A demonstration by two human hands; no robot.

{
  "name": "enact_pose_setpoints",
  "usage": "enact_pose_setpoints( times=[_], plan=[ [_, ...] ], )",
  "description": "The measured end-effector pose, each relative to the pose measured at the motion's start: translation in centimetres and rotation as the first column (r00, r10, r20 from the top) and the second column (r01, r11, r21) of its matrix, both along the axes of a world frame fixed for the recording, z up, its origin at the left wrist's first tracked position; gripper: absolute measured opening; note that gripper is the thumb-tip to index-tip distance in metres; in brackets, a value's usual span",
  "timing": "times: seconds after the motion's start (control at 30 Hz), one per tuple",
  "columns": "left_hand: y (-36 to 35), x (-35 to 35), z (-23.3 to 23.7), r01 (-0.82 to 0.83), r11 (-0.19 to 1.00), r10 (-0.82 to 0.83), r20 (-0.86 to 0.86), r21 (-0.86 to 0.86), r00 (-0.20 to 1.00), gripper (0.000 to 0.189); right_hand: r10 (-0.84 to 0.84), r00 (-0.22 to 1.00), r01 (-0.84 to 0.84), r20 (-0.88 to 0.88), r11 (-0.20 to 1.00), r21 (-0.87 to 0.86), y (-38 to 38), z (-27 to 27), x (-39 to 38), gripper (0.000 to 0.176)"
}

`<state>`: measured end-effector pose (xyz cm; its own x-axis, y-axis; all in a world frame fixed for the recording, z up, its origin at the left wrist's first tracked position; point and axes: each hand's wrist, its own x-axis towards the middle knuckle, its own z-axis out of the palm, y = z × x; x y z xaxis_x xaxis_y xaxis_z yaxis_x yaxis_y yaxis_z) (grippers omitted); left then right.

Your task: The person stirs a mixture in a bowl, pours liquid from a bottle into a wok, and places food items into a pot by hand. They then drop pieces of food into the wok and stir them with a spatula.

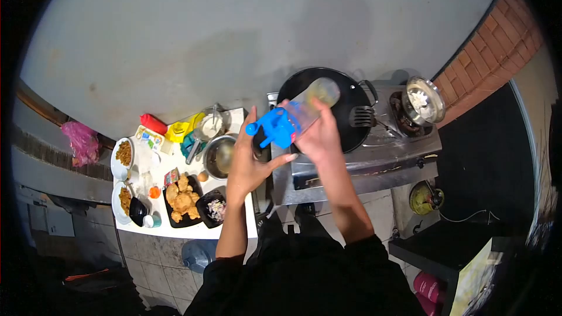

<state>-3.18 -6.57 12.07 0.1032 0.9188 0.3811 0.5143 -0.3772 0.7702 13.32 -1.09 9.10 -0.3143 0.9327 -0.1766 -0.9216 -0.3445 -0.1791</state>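
My right hand (pixel 319 134) grips a clear plastic bottle (pixel 316 102) with a blue cap end (pixel 275 127), held tilted over the edge of a black wok (pixel 351 117) on the stove. My left hand (pixel 249 161) is at the blue cap, fingers around it. The bottle's base points toward the wok and holds a little pale liquid. A black slotted spatula (pixel 363 117) rests inside the wok.
A white counter (pixel 175 228) at left carries a metal bowl (pixel 219 155), a black tray of fried pieces (pixel 182 199), a small dish of chopped bits (pixel 213 208), plates of food and a red bottle (pixel 153 123). A second burner holds a small steel pot (pixel 422 100).
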Motion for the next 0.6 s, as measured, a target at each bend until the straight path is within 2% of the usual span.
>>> enact_pose_setpoints(
  times=[0.03, 0.07, 0.1, 0.17, 0.2, 0.27, 0.3, 0.37, 0.4, 0.47, 0.57, 0.6],
  plan=[
    [0.4, -0.1, -1.3, 0.019, 0.998, -0.025, -0.094, -0.066, 0.995, 0.101, -0.102, 0.994, 0.103, 0.037, 0.994, -0.041, 1.0, 0.4, 1.7, 0.031],
    [0.5, 0.1, -2.3, 0.025, 0.996, -0.028, -0.035, -0.083, 0.999, 0.099, -0.174, 0.974, 0.164, 0.143, 0.983, 0.079, 2.2, 0.2, 4.0, 0.033],
    [0.4, 0.3, -2.3, 0.031, 0.973, -0.039, -0.028, -0.228, 0.999, 0.09, -0.251, 0.939, 0.205, 0.237, 0.958, 0.2, 3.4, -0.1, 6.1, 0.036],
    [0.1, 0.8, -2.5, 0.089, 0.957, -0.074, 0.064, -0.277, 0.995, 0.075, -0.484, 0.719, 0.229, 0.499, 0.843, 0.487, 4.5, 2.4, 9.2, 0.04],
    [0.0, 1.2, -2.7, 0.08, 0.956, -0.064, 0.065, -0.283, 0.996, 0.075, -0.473, 0.724, 0.22, 0.502, 0.848, 0.482, 5.1, 3.5, 10.0, 0.04],
    [0.4, 2.0, -2.6, 0.169, 0.928, -0.087, 0.247, -0.331, 0.965, 0.061, -0.65, 0.517, 0.217, 0.557, 0.729, 0.649, 6.4, 5.2, 10.8, 0.038],
    [0.6, 2.4, -2.8, 0.156, 0.931, -0.074, 0.247, -0.331, 0.966, 0.061, -0.643, 0.525, 0.208, 0.557, 0.732, 0.649, 6.9, 5.1, 10.7, 0.038],
    [1.2, 3.5, -3.3, 0.158, 0.938, -0.061, 0.304, -0.307, 0.951, 0.057, -0.646, 0.362, 0.087, 0.672, 0.741, 0.666, 7.9, 4.2, 10.5, 0.039],
    [1.3, 4.0, -3.4, 0.139, 0.94, -0.035, 0.316, -0.312, 0.948, 0.054, -0.645, 0.367, 0.081, 0.67, 0.74, 0.668, 8.3, 3.1, 10.4, 0.039],
    [1.8, 4.7, -3.8, 0.135, 0.946, -0.033, 0.327, -0.294, 0.945, 0.052, -0.655, 0.161, -0.174, 0.738, 0.717, 0.674, 9.2, 0.2, 10.4, 0.039],
    [2.7, 5.3, -4.5, 0.131, 0.962, -0.044, 0.338, -0.24, 0.94, 0.049, -0.641, 0.221, -0.147, 0.735, 0.723, 0.675, 10.2, -0.9, 10.2, 0.037],
    [3.0, 5.5, -4.6, 0.136, 0.969, -0.058, 0.343, -0.208, 0.938, 0.047, -0.639, 0.28, -0.136, 0.717, 0.713, 0.688, 10.6, -0.5, 10.3, 0.04]
  ],
)
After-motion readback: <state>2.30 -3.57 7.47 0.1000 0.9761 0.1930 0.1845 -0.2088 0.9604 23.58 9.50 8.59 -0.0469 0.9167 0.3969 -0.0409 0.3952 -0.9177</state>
